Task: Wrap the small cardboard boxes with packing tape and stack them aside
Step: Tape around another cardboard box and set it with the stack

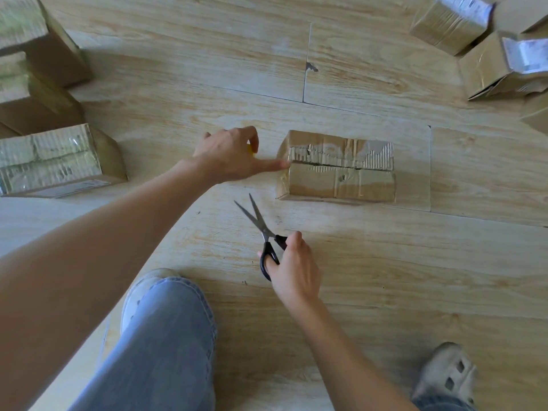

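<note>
Right now the person is crouching on the floor (385,262) and working on one small box (338,176). The box is sitting near the middle of the floor, a little toward the right edge. Its top flaps are meeting in a long crack, and the cardboard there is looking torn and rough, so it is probably needing tape to stay closed.

The left hand (228,155) is reaching across to the box. Its thumb is sticking straight out and touching the box's left end, right by the crack, maybe to press tape down there. The other fingers are curling over a yellow thing (250,149). Most of it is hiding under the hand. I am guessing it is the tape roll, but I cannot tell for sure.

The right hand (296,268) is gripping the scissors (264,229) by their black loops. The blades are standing open and pointing at the gap between the left hand and the box. I am thinking they are getting ready to snip tape there, though no clear tape is showing.

Along the left edge of the floor, shiny taped boxes (53,161) are sitting bunched together, likely the finished ones put aside. In the far right corner, more boxes with white labels (486,63) are lying in a pile. I cannot tell if those are done.
</note>
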`<state>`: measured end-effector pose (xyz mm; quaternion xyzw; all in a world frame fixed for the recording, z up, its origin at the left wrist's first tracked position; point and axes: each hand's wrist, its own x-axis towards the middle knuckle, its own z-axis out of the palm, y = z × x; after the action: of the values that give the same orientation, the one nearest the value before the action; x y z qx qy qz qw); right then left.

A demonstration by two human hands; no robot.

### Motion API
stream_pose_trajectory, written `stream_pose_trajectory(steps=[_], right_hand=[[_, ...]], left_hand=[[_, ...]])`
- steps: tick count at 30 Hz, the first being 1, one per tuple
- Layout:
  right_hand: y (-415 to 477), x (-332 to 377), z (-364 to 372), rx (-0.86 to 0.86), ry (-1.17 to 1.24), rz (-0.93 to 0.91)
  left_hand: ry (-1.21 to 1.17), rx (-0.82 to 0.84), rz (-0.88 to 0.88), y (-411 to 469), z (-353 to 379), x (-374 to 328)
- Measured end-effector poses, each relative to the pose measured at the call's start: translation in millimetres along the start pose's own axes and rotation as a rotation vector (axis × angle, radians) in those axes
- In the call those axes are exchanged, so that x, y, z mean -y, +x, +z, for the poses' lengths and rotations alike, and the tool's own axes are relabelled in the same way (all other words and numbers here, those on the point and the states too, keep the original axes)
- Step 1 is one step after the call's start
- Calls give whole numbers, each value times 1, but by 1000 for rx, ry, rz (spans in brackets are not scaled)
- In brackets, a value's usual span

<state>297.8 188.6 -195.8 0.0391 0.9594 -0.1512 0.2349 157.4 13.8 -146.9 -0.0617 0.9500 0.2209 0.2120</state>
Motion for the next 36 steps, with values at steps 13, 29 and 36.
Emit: stream_pose_trajectory(steps=[13,29,36], right_hand=[[-8,-4,-9,-262,-41,-399],[75,43,-65,-474,-98,-283],[77,49,-65,-438,-162,-283]], left_hand=[[-140,-40,31,-1,10,11],[-227,1,60,-13,6,20],[-254,27,45,-19,2,20]])
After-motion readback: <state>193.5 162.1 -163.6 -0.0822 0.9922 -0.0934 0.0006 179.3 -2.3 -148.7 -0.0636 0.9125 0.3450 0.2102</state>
